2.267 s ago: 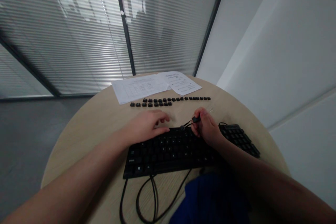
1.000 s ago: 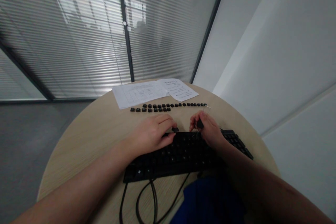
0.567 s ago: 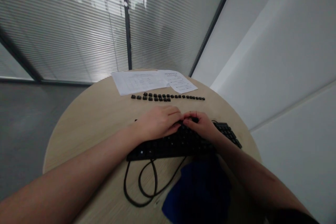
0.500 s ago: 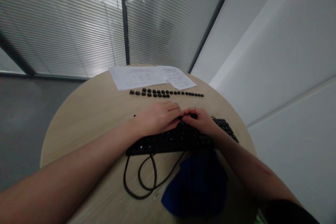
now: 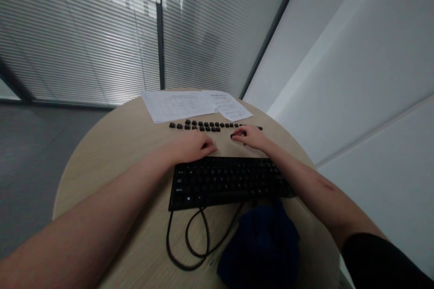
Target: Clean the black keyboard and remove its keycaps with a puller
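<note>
A black keyboard (image 5: 224,180) lies on the round wooden table (image 5: 135,140). Past its far edge, two rows of small black keycaps (image 5: 206,124) stretch from left to right. My right hand (image 5: 249,137) is beyond the keyboard, below the right part of the rows, its fingertips pinching a black keycap (image 5: 232,136) at the tabletop. Over the keyboard's far left edge rests my left hand (image 5: 195,146), its fingers curled together; whatever they might hold is hidden.
White printed sheets (image 5: 179,104) lie at the table's far side. A dark cable (image 5: 169,253) loops in front of the keyboard, beside a blue cloth-like item (image 5: 261,248). Beyond the table stand blinds and a white wall.
My hands have moved apart and off the keyboard's keys. The right one went forward to the table near the keycap rows with a keycap; the left one shifted left.
</note>
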The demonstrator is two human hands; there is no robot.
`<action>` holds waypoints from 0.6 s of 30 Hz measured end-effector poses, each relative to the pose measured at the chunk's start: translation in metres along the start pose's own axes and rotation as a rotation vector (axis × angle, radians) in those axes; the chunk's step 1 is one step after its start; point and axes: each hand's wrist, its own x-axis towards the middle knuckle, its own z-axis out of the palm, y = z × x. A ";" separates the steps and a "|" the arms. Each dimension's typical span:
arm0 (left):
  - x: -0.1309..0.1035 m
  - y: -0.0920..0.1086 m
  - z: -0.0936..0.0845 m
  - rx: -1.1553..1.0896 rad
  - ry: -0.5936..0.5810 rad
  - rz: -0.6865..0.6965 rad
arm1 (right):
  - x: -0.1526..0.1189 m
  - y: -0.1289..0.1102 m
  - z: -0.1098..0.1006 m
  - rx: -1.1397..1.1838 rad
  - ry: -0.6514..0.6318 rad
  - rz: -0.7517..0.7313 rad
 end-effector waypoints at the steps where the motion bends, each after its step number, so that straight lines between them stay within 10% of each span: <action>1: 0.000 -0.002 0.003 -0.024 -0.065 -0.009 | 0.008 0.002 0.003 -0.005 -0.002 0.017; 18: -0.003 -0.001 0.007 -0.095 -0.204 -0.117 | 0.049 0.000 0.031 -0.273 0.031 0.017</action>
